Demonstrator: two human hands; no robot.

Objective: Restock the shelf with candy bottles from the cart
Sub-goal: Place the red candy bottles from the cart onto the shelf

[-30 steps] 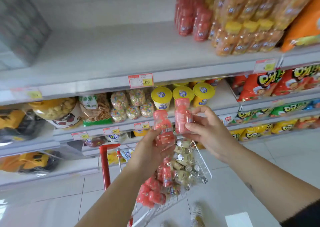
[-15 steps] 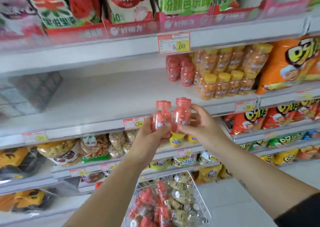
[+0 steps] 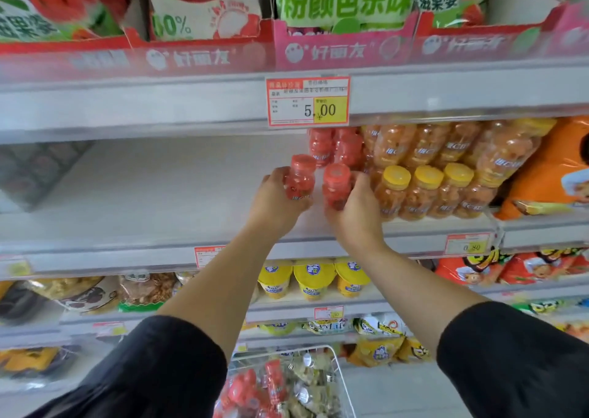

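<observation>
At the centre of the frame both hands reach onto the middle shelf [image 3: 153, 194]. The left hand [image 3: 275, 202] has its fingers wrapped round a red bottle [image 3: 300, 178], which stands roughly upright with its red cap on top. The right hand [image 3: 358, 216] grasps a second red bottle [image 3: 336, 188], whose cap leans toward the camera. The two bottles are just beside each other (whether their bases touch the shelf I cannot tell, since the hands hide them). Right behind them, toward the back of the shelf, stands a small cluster of red bottles [image 3: 331, 148]. To the right of that cluster, and just beside the right hand, are rows of orange bottles [image 3: 424, 191] with yellow caps. Further right, at the frame's edge, lies an orange bag [image 3: 554, 169]. The shelf's left part is bare white board. Above the hands a price tag [image 3: 308, 101] reading 5.00 hangs on the edge of the upper shelf. At the bottom centre the white wire cart [image 3: 338, 371] holds more red bottles mixed with other small packets. Yellow cups [image 3: 314, 279] sit on the shelf below the hands.
</observation>
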